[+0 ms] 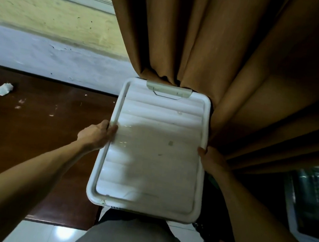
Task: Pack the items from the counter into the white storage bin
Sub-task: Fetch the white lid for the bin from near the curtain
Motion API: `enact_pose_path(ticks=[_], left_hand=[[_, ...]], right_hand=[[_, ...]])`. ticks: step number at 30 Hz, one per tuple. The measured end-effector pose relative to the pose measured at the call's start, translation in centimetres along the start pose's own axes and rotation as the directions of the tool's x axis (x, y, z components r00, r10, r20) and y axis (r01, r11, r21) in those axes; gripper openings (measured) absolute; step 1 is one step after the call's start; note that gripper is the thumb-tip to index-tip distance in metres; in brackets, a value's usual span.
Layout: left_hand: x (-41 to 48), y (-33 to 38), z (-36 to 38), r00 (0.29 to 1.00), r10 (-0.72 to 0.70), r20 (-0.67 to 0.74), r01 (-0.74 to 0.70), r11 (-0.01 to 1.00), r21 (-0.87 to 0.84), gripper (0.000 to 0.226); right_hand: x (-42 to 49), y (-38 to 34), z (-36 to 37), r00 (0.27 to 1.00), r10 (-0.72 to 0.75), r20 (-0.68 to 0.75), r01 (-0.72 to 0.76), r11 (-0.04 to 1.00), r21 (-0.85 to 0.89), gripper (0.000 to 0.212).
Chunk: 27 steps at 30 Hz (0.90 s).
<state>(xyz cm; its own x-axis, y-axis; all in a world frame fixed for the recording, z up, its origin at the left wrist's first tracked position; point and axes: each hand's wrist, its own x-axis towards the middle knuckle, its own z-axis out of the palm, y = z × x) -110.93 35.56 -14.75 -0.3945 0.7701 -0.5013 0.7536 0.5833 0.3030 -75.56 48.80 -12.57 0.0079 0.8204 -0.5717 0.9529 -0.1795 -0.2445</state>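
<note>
The white storage bin's ribbed lid [154,161] fills the middle of the head view, with a latch [168,90] at its far end. My left hand [95,135] grips the lid's left rim, fingers curled over the edge. On the opposite side my right hand [211,159] holds the right rim, partly pressed against the curtain. The bin's body under the lid is hidden. A small white crumpled item [4,88] lies on the brown wooden counter [27,142] at the far left.
A brown curtain [227,48] hangs behind and to the right of the bin, touching it. A second clear-sided white bin [312,201] stands at the right. A window sill and wall [45,21] run behind the counter. White floor tiles [44,234] show below.
</note>
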Motion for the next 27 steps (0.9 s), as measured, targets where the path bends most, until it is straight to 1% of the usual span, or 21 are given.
enact_pose_path(ticks=[2, 6, 8, 12, 15, 19, 21, 23, 25, 27], left_hand=[[-0.4, 0.0, 0.1, 1.000, 0.000, -0.021, -0.001, 1.000, -0.021, 0.059], [-1.7, -0.1, 1.2, 0.999, -0.041, -0.031, 0.039, 0.998, -0.053, 0.070], [-3.0, -0.3, 2.1, 0.998, -0.065, -0.012, 0.064, 0.996, -0.057, 0.068], [-6.3, -1.0, 3.5, 0.996, -0.085, 0.023, 0.087, 0.984, -0.158, 0.066], [-9.4, -1.8, 4.4, 0.995, -0.084, 0.060, 0.092, 0.985, -0.145, 0.061], [-14.1, -3.4, 5.9, 0.991, -0.086, 0.106, 0.108, 0.971, -0.215, 0.047], [-16.5, -4.4, 6.9, 0.990, -0.087, 0.114, 0.113, 0.961, -0.252, 0.046], [-18.8, -5.0, 7.8, 0.991, -0.092, 0.094, 0.111, 0.965, -0.236, 0.050], [-20.9, -5.4, 8.5, 0.991, -0.097, 0.088, 0.112, 0.976, -0.188, 0.055], [-23.2, -5.3, 9.1, 0.991, -0.103, 0.087, 0.114, 0.984, -0.140, 0.052]], right_hand=[[-1.1, 0.8, 0.7, 0.999, 0.012, 0.030, -0.013, 0.999, 0.047, 0.051], [-3.1, 2.4, 1.0, 0.994, 0.024, 0.108, -0.042, 0.985, 0.167, 0.053], [-3.8, 3.0, 1.0, 0.994, 0.009, 0.110, -0.024, 0.990, 0.142, 0.052], [-5.4, 4.0, 1.2, 0.995, -0.039, 0.091, 0.033, 0.997, 0.064, 0.049], [-7.1, 4.9, 1.9, 0.996, -0.062, 0.069, 0.060, 0.998, 0.030, 0.047], [-9.8, 6.6, 3.1, 0.991, -0.106, 0.085, 0.102, 0.994, 0.043, 0.045], [-11.3, 7.4, 3.7, 0.988, -0.131, 0.087, 0.123, 0.988, 0.090, 0.042], [-13.0, 8.4, 4.4, 0.986, -0.148, 0.075, 0.138, 0.982, 0.131, 0.040], [-14.7, 9.3, 5.0, 0.982, -0.177, 0.061, 0.169, 0.979, 0.116, 0.037], [-16.6, 10.3, 5.7, 0.977, -0.203, 0.072, 0.195, 0.975, 0.102, 0.037]])
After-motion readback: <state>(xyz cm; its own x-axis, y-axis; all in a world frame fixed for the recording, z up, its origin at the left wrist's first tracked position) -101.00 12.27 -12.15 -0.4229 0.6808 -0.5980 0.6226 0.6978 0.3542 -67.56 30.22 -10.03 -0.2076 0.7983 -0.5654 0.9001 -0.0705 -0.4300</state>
